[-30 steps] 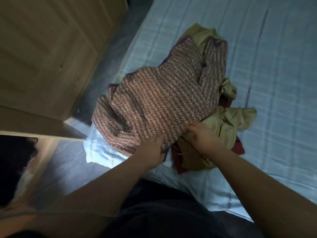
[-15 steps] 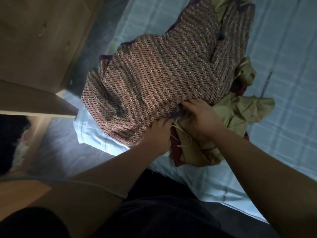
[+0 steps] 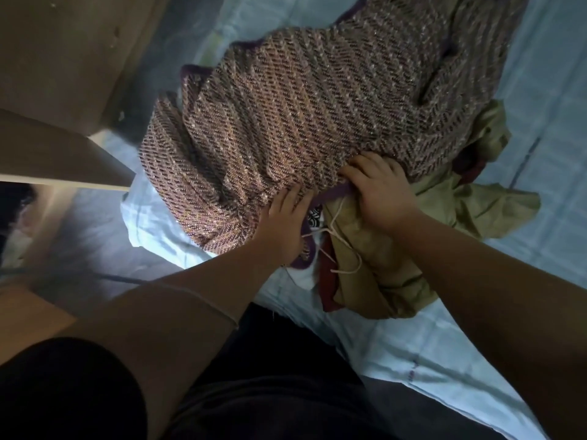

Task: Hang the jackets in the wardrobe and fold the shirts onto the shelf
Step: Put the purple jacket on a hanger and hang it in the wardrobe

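Both hands have closed in on the near hem since a second ago, the right hand [image 3: 381, 192] furthest. The woven jacket [image 3: 317, 106] lies spread on top of the clothes heap on the bed [image 3: 428, 350], over a khaki drawstring garment [image 3: 387, 281]. The right hand's fingers curl into the hem. The left hand [image 3: 279, 223] has its fingers laid along the hem with the thumb hidden, so grip or press, cannot tell. Likely handling: thick, soft weave, some weight, saggy rather than slippery. Better taken at the shoulders for hanging. The wardrobe [image 3: 63, 65] is close on the left.
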Available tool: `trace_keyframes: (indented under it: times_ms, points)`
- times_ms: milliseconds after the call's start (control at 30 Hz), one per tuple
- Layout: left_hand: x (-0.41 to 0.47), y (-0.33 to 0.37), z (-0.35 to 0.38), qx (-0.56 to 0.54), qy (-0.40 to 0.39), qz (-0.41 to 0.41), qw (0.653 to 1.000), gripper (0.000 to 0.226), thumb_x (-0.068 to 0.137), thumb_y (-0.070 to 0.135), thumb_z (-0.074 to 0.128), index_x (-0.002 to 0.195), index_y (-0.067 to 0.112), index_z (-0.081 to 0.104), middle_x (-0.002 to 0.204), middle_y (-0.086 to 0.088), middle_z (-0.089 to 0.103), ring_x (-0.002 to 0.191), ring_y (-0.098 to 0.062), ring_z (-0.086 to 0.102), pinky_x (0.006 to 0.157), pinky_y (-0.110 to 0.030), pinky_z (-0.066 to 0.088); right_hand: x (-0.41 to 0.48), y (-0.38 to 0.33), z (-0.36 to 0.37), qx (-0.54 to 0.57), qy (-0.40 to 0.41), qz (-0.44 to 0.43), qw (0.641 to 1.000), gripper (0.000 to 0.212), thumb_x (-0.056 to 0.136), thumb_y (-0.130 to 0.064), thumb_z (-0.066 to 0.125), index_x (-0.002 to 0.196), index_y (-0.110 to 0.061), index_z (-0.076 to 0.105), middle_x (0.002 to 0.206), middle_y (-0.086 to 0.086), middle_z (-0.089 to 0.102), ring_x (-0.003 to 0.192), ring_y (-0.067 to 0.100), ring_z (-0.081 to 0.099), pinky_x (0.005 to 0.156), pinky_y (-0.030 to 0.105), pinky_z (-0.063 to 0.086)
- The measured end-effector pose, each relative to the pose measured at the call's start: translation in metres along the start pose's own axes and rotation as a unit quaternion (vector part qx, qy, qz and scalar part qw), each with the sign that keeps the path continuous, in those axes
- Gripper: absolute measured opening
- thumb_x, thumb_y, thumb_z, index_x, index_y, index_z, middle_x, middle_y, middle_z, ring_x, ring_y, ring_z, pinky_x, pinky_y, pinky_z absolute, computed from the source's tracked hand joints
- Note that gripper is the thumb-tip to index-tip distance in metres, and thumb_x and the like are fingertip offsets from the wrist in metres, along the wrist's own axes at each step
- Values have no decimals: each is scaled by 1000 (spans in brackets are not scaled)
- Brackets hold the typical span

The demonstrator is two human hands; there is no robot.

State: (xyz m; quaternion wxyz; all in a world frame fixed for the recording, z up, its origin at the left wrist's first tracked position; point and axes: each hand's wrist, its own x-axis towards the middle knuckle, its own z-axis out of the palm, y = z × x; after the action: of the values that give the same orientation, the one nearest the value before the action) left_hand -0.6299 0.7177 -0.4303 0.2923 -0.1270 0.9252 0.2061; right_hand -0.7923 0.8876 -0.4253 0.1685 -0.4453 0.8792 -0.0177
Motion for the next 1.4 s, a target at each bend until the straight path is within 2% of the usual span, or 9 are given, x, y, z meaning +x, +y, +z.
trace_keyframes:
  times_ms: [267,400,533,767,867,1000,1133,1233,1400]
  points:
    - [-20,-39,-6,-121,36,38,991,71,93,29,60,155,23,26,161,-8,27,147,-28,25,119,-52,23,10,-10,-27,-36,17,-4,999,23,85,-22,63,107,-26,58,110,2,57,116,29,46,91,51,32]
    - [-38,-47,-33,-134,-4,46,990,57,101,36,48,153,22,31,158,-10,33,145,-27,29,119,-42,21,-8,-3,-55,-67,67,-38,995,18,90,-31,64,106,-31,57,110,-4,59,114,28,49,89,50,33]
    - [-59,-33,-84,-190,57,44,979,49,102,35,48,147,16,43,149,-8,47,136,-24,44,110,-33,32,-20,3,-93,-72,94,-28,993,24,91,-42,51,110,-31,60,114,-6,61,117,26,49,95,51,31]
    - [-78,-15,-125,-65,57,120,989,73,82,36,71,147,21,41,141,-6,52,127,-25,51,105,-37,41,-30,0,-150,-74,68,-58,993,27,86,-45,57,107,-29,62,101,-3,62,97,28,56,84,45,34]
    - [-79,-9,-127,-30,55,98,993,55,81,42,70,130,27,52,120,-1,59,109,-24,58,90,-39,49,-36,-7,-162,-77,38,-75,993,32,85,-51,48,104,-29,61,99,-3,61,93,27,57,80,43,38]
    - [-87,-4,-134,-119,127,107,979,11,85,33,59,93,30,52,87,6,59,83,-23,63,68,-38,50,-42,-10,-175,-19,23,-48,998,35,86,-54,45,105,-27,57,100,-1,58,95,27,57,78,42,45]
    - [-98,3,-167,-167,229,115,952,35,84,24,58,117,36,55,105,6,65,91,-18,63,71,-30,49,-46,-14,-192,90,59,-39,993,29,82,-46,57,102,-25,57,93,-2,54,89,25,56,76,41,48]
    - [-106,7,-200,-168,261,92,946,20,91,33,62,110,36,55,99,7,64,91,-20,63,73,-32,46,-46,-18,-208,126,125,-23,984,26,83,-28,72,106,-20,62,92,-7,51,89,20,55,74,30,39]
    - [-119,8,-251,-120,311,92,938,16,92,39,61,103,30,55,89,8,57,89,-27,61,67,-34,40,-43,-29,-243,169,175,-8,970,28,84,-36,71,110,-26,63,97,-9,57,94,14,55,81,30,42]
